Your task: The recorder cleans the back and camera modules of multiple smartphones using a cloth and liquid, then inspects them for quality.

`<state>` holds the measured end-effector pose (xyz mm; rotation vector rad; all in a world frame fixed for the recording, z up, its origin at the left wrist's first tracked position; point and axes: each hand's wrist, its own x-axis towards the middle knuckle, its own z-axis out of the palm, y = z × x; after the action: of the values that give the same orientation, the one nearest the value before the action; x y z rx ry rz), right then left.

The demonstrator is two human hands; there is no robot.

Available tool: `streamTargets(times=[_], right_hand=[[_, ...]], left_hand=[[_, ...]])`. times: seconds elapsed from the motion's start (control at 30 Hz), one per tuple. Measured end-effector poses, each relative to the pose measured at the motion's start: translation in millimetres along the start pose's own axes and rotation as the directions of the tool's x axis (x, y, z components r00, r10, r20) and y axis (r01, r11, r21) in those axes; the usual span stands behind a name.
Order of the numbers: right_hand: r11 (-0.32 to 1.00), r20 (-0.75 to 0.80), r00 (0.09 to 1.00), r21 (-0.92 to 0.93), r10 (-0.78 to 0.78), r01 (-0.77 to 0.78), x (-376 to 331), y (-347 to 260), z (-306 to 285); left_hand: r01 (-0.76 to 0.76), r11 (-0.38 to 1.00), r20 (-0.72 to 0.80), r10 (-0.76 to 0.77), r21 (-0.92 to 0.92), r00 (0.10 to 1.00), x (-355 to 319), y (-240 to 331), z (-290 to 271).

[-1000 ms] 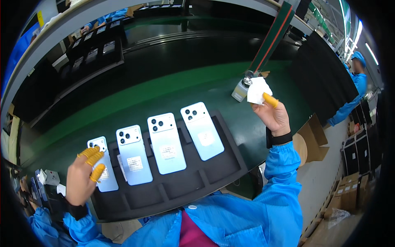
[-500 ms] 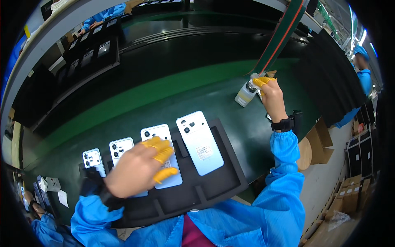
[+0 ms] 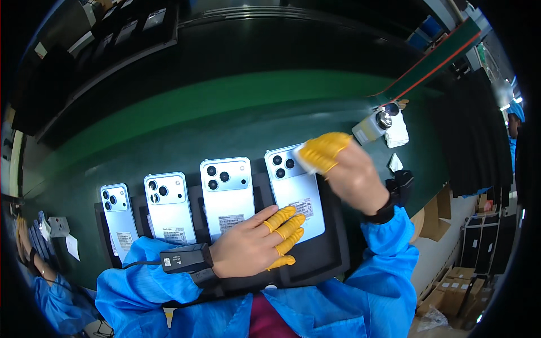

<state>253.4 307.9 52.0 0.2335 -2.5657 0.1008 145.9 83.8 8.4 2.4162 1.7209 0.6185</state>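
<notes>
Four light-blue phones lie back up in a row on a black foam tray [image 3: 332, 256], labels on their backs; the rightmost phone [image 3: 304, 211] is the one I touch. My left hand [image 3: 253, 242], in yellow finger cots, rests with fingers stretched over that phone's lower left part. A white wipe [image 3: 304, 160] is pinched in my right hand [image 3: 344, 163], also wearing yellow finger cots, and pressed to the phone's top right corner beside the camera lenses. The third phone [image 3: 227, 188] is partly covered by my left hand.
A squarish bottle [image 3: 367, 129] with a metal cap stands at the far right, next to folded white wipes [image 3: 397, 134]. A small white piece [image 3: 395, 163] lies nearer. Cardboard boxes [image 3: 453, 287] are on the floor at right. Another person's hand [image 3: 23, 234] shows at far left.
My right hand has come from the bottle to the rightmost phone, now with a white wipe. My left hand has moved right, from the third phone to the rightmost one.
</notes>
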Motion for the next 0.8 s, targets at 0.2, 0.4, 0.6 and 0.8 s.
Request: streamTargets(times=[0.2, 0.4, 0.6, 0.8], right_hand=[[0.984, 0.095, 0.986, 0.121, -0.14, 0.128, 18.8, -13.0, 28.5], [0.99, 0.189, 0.977, 0.114, -0.101, 0.08, 15.8, -16.2, 13.6], [0.998, 0.252, 0.967, 0.053, -0.029, 0.016, 3.0, -15.3, 2.7], [0.996, 0.223, 0.974, 0.059, 0.049, -0.063, -7.4, -28.3, -2.7]], left_hand=[[0.025, 0.998, -0.05, -0.028, -0.054, 0.998, 3.2, 3.3, -2.6], [0.033, 0.999, -0.038, -0.034, -0.031, 0.999, 2.1, 4.3, -0.9], [0.02, 0.999, -0.056, -0.021, -0.028, 0.998, 4.2, 3.3, -3.2], [0.038, 0.998, -0.057, -0.041, -0.049, 0.998, 3.0, 4.9, -2.1]])
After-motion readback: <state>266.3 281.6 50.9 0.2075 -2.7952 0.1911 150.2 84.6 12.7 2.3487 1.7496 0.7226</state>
